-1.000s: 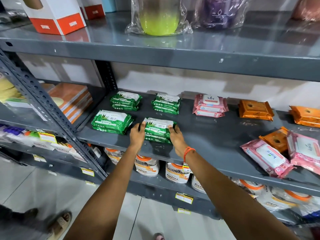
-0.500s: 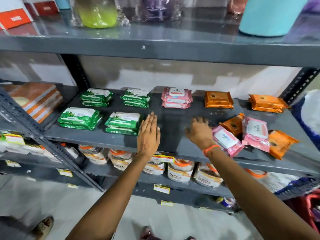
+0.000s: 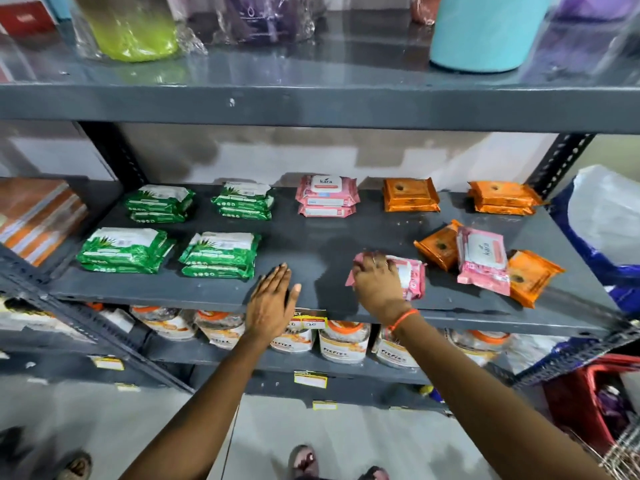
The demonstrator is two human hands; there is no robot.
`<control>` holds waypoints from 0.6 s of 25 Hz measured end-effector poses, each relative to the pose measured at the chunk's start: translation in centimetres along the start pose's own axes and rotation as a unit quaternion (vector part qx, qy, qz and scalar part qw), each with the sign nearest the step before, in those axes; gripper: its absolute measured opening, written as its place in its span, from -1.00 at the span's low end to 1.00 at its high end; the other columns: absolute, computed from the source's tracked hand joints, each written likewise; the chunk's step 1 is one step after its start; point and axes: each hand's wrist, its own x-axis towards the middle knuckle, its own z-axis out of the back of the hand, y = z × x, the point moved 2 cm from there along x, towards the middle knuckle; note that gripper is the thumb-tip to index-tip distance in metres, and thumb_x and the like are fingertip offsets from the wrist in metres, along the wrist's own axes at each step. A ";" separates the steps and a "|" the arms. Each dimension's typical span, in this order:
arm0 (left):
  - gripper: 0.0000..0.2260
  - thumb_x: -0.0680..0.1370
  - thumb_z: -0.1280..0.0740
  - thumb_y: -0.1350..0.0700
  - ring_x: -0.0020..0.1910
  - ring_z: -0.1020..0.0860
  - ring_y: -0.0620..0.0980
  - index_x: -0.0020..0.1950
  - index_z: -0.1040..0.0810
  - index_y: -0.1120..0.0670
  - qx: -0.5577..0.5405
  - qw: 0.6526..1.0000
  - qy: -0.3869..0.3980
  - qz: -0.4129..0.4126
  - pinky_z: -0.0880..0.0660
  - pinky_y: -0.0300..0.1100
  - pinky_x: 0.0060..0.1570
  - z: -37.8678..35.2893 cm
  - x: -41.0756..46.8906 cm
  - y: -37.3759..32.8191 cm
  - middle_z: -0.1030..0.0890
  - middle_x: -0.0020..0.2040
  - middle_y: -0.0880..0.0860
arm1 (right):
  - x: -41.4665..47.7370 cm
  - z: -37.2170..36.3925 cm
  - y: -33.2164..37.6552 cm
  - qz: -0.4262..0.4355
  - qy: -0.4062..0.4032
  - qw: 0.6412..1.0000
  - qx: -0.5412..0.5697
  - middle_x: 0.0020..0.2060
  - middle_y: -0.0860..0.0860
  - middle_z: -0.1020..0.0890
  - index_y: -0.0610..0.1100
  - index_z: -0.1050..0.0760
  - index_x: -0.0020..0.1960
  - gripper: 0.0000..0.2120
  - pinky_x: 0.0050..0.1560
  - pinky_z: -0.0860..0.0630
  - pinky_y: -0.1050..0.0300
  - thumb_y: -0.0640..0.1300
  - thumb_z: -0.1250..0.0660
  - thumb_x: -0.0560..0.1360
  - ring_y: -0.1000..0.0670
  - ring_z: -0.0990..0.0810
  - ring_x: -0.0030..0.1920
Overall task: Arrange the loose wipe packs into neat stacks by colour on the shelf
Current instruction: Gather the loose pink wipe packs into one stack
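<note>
On the grey shelf (image 3: 311,244), several stacks of green wipe packs (image 3: 221,254) fill the left part. A pink stack (image 3: 327,195) sits at the back middle, with two orange stacks (image 3: 410,195) to its right. My right hand (image 3: 377,285) is closed on a loose pink pack (image 3: 410,275) near the front edge. To the right lies a loose pile: another pink pack (image 3: 483,259) leaning over two orange packs (image 3: 440,244). My left hand (image 3: 272,301) hovers flat and open over the front edge, holding nothing.
The upper shelf (image 3: 311,105) overhangs, carrying wrapped bottles and a teal container (image 3: 485,29). Jars (image 3: 343,341) line the shelf below. A slotted upright (image 3: 561,161) bounds the right side, with a blue-and-white bag (image 3: 602,223) beyond it. Feet show on the floor.
Both hands left the front green stack. My right hand moved right and took hold of the loose pink pack; my left hand drew back, open, to the front edge.
</note>
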 end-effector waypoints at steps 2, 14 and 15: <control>-0.29 0.50 0.26 -0.28 0.46 -0.24 0.01 0.44 -0.23 0.13 -0.009 1.000 -0.002 0.008 -0.13 -0.02 0.48 0.0 -0.2 0.1 -0.30 0.47 0.08 | 1.0 1.1 -1.3 -0.006 0.037 0.999 0.015 0.48 -0.09 -0.23 -0.05 -0.17 0.50 -0.21 0.44 -0.23 -0.15 0.10 -0.43 0.38 -0.20 -0.18 0.48; -0.44 0.56 0.09 -0.18 0.43 -0.30 0.00 0.42 -0.29 0.10 0.045 0.999 -0.019 -0.004 -0.17 -0.04 0.45 0.5 -0.8 0.6 -0.36 0.43 0.06 | 4.6 2.3 -1.4 -0.080 -0.026 0.979 0.188 0.38 -0.15 -0.46 -0.10 -0.36 0.41 -0.60 0.35 -0.42 -0.06 -0.14 -0.20 0.57 -0.21 -0.44 0.34; -0.45 0.56 0.08 -0.18 0.44 -0.30 0.00 0.43 -0.28 0.10 0.048 0.999 -0.017 -0.003 -0.16 -0.05 0.45 0.4 -0.9 0.5 -0.36 0.44 0.06 | 4.5 1.8 -0.5 -0.120 -0.020 0.974 0.191 0.31 -0.17 -0.50 -0.14 -0.39 0.35 -0.55 0.27 -0.49 -0.07 0.07 -0.21 0.55 -0.22 -0.49 0.27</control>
